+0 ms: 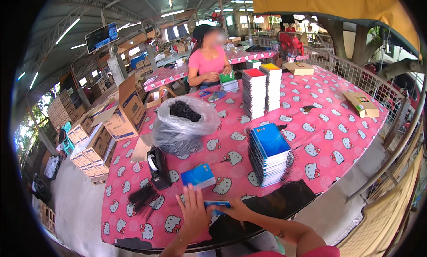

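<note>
At the near edge of the table my right hand (pixel 235 210) grips a small blue notebook (pixel 217 204) by its right side. My left hand (pixel 194 210) lies beside the notebook's left end, its fingers stretched out and apart. Just beyond my hands sits a low stack of blue-covered notebooks (pixel 198 175). A tall stack of blue notebooks (pixel 269 152) with black spiral bindings sticking out rises farther right. Left of the low stack stands a black tape dispenser (pixel 159 170), with a bundle of thin black binding coils (pixel 142 196) nearer to me.
A clear plastic bag (pixel 184 128) of black coils stands mid-table. Behind are red-topped (pixel 254 94) and yellow-topped notebook stacks (pixel 271 86). Across the table a person (pixel 209 63) in pink handles green notebooks (pixel 227 79). Cartons (pixel 124 114) stand left, flat boxes (pixel 361 104) right.
</note>
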Action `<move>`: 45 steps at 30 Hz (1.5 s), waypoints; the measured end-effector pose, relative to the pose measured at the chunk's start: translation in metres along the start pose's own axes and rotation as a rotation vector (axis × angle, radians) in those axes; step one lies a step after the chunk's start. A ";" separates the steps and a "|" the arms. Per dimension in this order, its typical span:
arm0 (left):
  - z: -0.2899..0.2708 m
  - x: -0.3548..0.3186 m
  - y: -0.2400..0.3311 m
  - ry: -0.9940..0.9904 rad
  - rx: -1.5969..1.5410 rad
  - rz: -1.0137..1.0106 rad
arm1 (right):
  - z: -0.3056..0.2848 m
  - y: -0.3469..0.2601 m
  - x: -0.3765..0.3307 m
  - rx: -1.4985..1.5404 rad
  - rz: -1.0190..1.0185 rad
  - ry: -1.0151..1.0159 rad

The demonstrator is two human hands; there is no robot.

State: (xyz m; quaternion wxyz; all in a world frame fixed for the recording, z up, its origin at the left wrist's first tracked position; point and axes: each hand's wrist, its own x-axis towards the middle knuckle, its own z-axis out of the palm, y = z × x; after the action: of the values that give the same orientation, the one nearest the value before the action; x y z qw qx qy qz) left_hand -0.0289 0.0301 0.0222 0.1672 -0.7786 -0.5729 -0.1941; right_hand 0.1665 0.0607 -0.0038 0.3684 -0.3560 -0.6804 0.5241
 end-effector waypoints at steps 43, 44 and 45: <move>0.024 0.010 0.011 -0.086 -0.393 0.265 | -0.008 0.074 0.008 0.034 -0.032 -0.121; 0.022 0.014 0.015 -0.044 -0.383 0.253 | -0.009 0.082 0.011 0.008 -0.066 -0.107; 0.018 0.017 0.023 -0.003 -0.373 0.243 | -0.009 0.092 0.013 -0.017 -0.100 -0.093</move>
State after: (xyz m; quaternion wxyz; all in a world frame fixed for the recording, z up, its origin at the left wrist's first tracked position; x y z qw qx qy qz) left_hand -0.0005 0.0462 0.0141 0.0415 -0.8597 -0.4291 -0.2741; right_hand 0.1776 0.0940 -0.0905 0.3591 -0.2999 -0.7180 0.5153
